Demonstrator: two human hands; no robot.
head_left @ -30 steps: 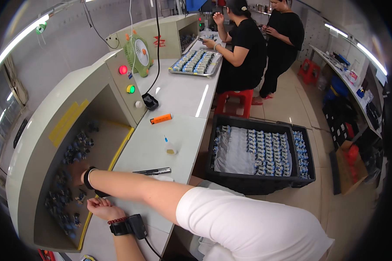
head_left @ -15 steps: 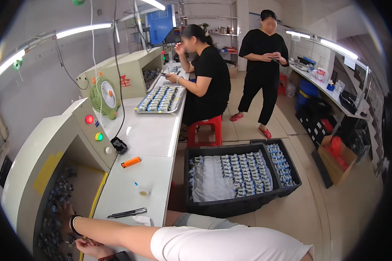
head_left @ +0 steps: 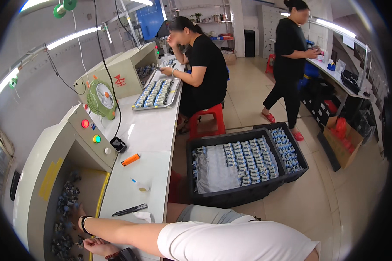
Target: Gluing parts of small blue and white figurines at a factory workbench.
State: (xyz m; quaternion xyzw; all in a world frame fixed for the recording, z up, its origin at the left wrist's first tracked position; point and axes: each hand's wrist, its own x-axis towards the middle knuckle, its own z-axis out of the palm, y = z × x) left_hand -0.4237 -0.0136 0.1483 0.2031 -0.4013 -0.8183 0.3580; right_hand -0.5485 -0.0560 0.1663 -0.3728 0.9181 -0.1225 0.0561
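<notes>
The right hand (head_left: 76,214) was reached into the beige machine housing (head_left: 39,174) among small dark parts (head_left: 65,204); its grip could not be told. The left hand (head_left: 98,247) was rested at the table (head_left: 148,169) edge, fingers loosely curled, nothing visibly grasped.

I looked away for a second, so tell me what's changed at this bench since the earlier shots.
The view swung up and right, so the black crate now sits mid-picture. Both hands stay inside the machine box: the right hand among the small dark parts, the left hand lower. The pen and orange cutter lie unmoved.

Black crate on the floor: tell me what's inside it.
The black crate holds rows of small blue-and-white parts standing on a pale sheet. Anything under the sheet is covered and cannot be seen.
</notes>
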